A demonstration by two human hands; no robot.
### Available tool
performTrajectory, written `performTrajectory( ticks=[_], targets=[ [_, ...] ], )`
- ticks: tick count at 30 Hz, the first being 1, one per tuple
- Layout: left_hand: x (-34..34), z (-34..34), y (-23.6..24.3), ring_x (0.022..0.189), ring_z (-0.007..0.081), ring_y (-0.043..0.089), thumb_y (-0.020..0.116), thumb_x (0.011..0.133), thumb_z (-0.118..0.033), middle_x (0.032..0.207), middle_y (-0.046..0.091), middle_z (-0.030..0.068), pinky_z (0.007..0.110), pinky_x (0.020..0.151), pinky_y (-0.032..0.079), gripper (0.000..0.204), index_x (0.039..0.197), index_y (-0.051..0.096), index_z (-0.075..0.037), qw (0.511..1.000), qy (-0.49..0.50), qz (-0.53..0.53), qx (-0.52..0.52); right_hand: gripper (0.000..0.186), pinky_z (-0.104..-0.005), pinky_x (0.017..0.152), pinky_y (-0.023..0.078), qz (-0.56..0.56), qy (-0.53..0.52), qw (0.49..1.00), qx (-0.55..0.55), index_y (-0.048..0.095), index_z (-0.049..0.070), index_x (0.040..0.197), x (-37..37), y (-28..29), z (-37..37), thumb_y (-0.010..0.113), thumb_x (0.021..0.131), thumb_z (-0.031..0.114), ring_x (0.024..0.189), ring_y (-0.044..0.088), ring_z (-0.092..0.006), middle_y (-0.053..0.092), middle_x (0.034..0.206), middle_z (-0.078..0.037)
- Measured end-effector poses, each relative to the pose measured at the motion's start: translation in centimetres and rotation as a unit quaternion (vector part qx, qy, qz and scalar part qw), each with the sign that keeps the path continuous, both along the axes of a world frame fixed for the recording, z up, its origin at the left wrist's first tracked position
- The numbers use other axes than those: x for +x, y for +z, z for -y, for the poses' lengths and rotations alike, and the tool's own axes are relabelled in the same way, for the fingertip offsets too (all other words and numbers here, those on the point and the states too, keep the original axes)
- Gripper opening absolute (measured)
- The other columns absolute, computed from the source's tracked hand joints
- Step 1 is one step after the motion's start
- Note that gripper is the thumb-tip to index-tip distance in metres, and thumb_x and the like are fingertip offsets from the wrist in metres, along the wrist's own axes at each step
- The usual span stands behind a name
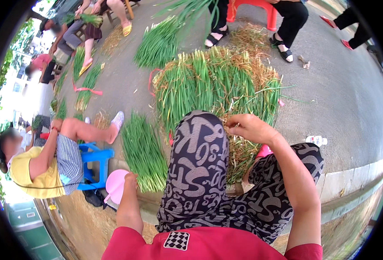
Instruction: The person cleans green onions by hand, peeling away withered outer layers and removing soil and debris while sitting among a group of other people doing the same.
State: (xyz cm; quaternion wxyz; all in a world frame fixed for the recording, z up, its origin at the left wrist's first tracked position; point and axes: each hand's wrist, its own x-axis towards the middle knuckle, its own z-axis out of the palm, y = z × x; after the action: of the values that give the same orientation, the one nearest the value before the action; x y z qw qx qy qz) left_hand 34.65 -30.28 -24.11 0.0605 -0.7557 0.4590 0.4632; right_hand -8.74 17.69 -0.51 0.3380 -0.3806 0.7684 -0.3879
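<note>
Reaching fwd w/ right hand (pixel 248 128), fingers curled together pinching thin stalks at near edge of big green-onion pile (pixel 213 82) on pavement, just past raised knee. Left hand (pixel 131 177) hangs low on left side, touching root end of smaller trimmed bundle (pixel 144 151); can't tell if its fingers are closed or spread. Pink round lid-like disc (pixel 115 184) just beside left hand, contents not visible. Dry husk scraps (pixel 243 151) under right forearm. White bottle (pixel 316 140) lies near curb, right. Another person on blue stool (pixel 97 157), left, well apart.
</note>
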Motion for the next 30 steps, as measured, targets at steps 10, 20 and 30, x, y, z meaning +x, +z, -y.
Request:
performTrajectory(
  ticks=[10, 20, 30],
  targets=[
    [-25.7, 3.1, 10.5, 0.075, 0.0131, 0.054, 0.066, 0.083, -0.022, 0.092, 0.059, -0.0027, 0.030, 0.054, 0.043, 0.037, 0.117, 0.056, -0.013, 0.936, -0.275, -0.171, -0.135, 0.012, -0.0401, 0.066, 0.055, -0.325, 0.097, 0.913, 0.228, 0.066, 0.004, 0.084, 0.9, -1.9, -1.2, 0.057, 0.076, 0.007, 0.078, 0.068, -0.0279, 0.068, 0.080, -0.014],
    [-50.6, -6.9, 21.8, 0.078, 0.0120, 0.058, 0.061, 0.087, -0.017, 0.094, 0.063, -0.0004, 0.031, 0.064, 0.048, 0.026, 0.113, 0.061, -0.011, 0.803, -0.501, -0.247, -0.206, 0.012, -0.0363, 0.061, 0.054, -0.334, 0.110, 0.916, 0.194, 0.067, 0.005, 0.082, 1.5, -1.9, -1.2, 0.059, 0.073, 0.006, 0.076, 0.069, -0.0256, 0.068, 0.079, -0.012],
    [-51.8, -12.8, 8.6, 0.054, 0.0131, 0.058, 0.060, 0.078, 0.001, 0.072, 0.065, 0.0067, 0.026, 0.042, 0.042, 0.019, 0.095, 0.068, -0.003, 0.862, -0.424, -0.248, -0.123, 0.007, -0.0341, 0.063, 0.051, -0.339, 0.087, 0.924, 0.156, 0.059, 0.006, 0.079, 2.4, -0.7, -0.5, 0.058, 0.074, 0.010, 0.071, 0.066, -0.0235, 0.064, 0.074, -0.007]
  ],
)
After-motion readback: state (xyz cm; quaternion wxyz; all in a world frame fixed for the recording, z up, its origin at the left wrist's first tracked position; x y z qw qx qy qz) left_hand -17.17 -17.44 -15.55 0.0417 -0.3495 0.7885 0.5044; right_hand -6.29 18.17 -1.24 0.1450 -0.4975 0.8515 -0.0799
